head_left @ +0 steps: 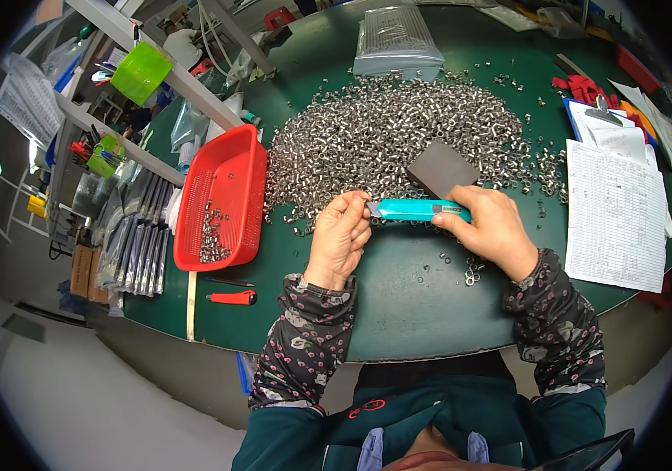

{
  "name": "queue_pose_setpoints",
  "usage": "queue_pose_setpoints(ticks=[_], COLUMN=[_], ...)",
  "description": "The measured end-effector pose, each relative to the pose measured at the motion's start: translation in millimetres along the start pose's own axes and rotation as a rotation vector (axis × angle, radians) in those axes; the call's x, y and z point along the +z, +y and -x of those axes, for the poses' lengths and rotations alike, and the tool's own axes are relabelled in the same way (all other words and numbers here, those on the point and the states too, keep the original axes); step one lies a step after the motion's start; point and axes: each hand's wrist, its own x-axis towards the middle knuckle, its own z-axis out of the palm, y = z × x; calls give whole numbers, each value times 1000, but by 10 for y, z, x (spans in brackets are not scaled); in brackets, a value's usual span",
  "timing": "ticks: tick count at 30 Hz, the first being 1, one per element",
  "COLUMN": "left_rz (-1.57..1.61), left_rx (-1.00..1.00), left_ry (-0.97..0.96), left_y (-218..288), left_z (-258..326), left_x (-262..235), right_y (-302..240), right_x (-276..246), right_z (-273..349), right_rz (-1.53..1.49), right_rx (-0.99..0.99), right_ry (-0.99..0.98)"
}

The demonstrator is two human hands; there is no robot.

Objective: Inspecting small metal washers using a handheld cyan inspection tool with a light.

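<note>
My right hand (pixel 493 224) is closed round the handle of a teal utility knife (pixel 410 209), its blade pointing left. The blade tip meets the fingertips of my left hand (pixel 340 235), which are pinched together; what they hold is too small and too covered to make out. Just beyond both hands spreads a large heap of small metal rings (pixel 375 118). A dark grey block (pixel 442 169) rests on the near right side of the heap, close to my right hand. A few loose rings (pixel 472 275) lie on the table below that hand.
Left of the heap stands a red plastic basket (pixel 253 196) with some rings inside. A red utility knife (pixel 232 298) and a dark pen (pixel 230 282) lie nearer. Printed sheets (pixel 617 220) and a clipboard (pixel 603 116) are at right. Clear ribbed trays (pixel 399 39) sit at the back.
</note>
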Motion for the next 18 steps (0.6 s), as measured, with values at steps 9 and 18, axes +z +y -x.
queue_pose_setpoints(ticks=[9, 18], left_rz=[-61, -70], left_rx=[5, 12], left_ry=[28, 46], left_y=[-1, 2], left_z=[2, 8], left_x=[28, 44], right_y=[-6, 13], right_x=[0, 26], right_z=[2, 9], right_rz=[76, 129], right_rx=[-82, -159], right_ry=[71, 151])
